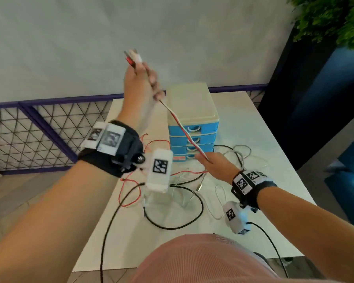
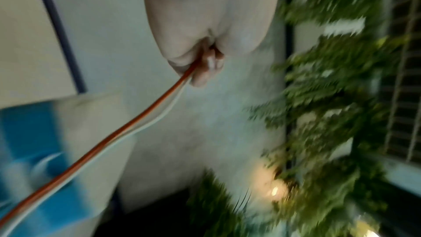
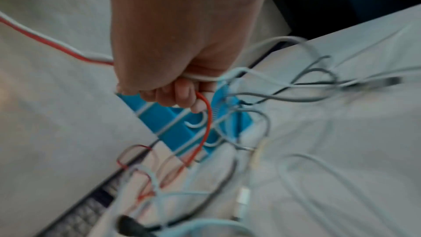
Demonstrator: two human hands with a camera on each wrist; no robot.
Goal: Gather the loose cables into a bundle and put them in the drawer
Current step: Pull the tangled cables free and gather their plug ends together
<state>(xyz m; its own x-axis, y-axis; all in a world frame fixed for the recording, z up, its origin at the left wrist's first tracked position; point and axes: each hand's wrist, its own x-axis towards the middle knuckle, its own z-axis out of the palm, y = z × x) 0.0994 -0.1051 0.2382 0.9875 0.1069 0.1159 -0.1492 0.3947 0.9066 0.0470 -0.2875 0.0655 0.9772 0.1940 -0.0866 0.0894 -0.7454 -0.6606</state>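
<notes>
My left hand (image 1: 143,78) is raised high above the table and grips the plug ends (image 1: 133,56) of a red cable and a white cable. Both cables (image 1: 182,127) run taut down to my right hand (image 1: 208,162), which grips them low in front of the drawer unit (image 1: 192,123). In the left wrist view the red and white cables (image 2: 127,125) leave my curled fingers (image 2: 205,68). In the right wrist view my fingers (image 3: 182,95) curl round a red cable (image 3: 205,114) and a white cable (image 3: 200,77). More loose cables (image 1: 184,201) lie tangled on the table.
The blue and cream drawer unit stands at the back of the white table (image 1: 264,139) with all its drawers closed. Black, white and red cables spread over the table's middle. A wire fence (image 1: 39,129) runs on the left, a plant (image 1: 331,19) on the right.
</notes>
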